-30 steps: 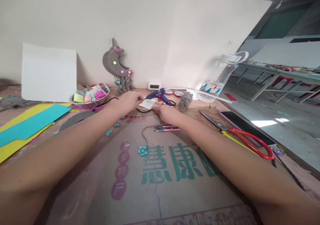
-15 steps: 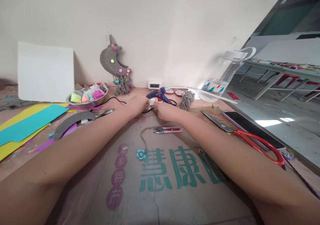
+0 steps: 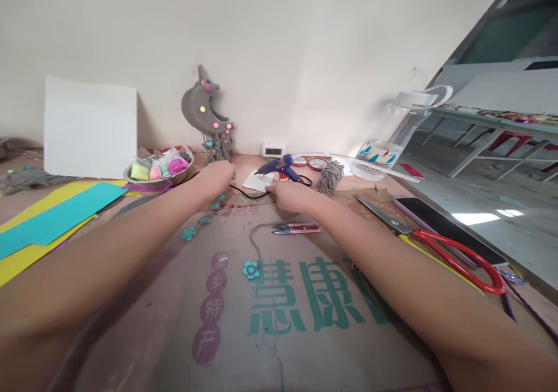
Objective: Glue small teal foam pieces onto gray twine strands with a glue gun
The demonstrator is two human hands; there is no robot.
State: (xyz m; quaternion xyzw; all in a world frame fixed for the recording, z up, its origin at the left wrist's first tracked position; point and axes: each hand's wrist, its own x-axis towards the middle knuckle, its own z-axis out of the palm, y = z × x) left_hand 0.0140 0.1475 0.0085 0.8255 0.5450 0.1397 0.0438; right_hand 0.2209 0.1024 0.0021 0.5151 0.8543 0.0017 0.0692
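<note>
My left hand (image 3: 218, 177) is left of the glue gun, fingers curled; what they hold, if anything, is hidden. Several small turquoise pieces lie just below it, among them a flower (image 3: 189, 233). My right hand (image 3: 290, 196) is closed beside a black cable (image 3: 248, 194), in front of the blue glue gun (image 3: 279, 165); its grip is hidden. White paper (image 3: 258, 181) lies under the gun's nozzle. From a turquoise flower (image 3: 250, 270) on the cardboard, a thin grey cord (image 3: 253, 238) runs up toward my right hand. Pink thread snips (image 3: 300, 229) lie just below that hand.
Grey yarn (image 3: 330, 177), red-handled scissors (image 3: 457, 258), a phone (image 3: 449, 229) and a clear jug (image 3: 392, 128) are on the right. A bowl of clay (image 3: 163, 177) and coloured sheets (image 3: 65, 212) are on the left. A decorated grey moon (image 3: 203, 110) hangs behind.
My left hand has moved left, away from the right hand, uncovering the white paper and the turquoise pieces. My right hand stays in nearly the same place. The view has shifted slightly.
</note>
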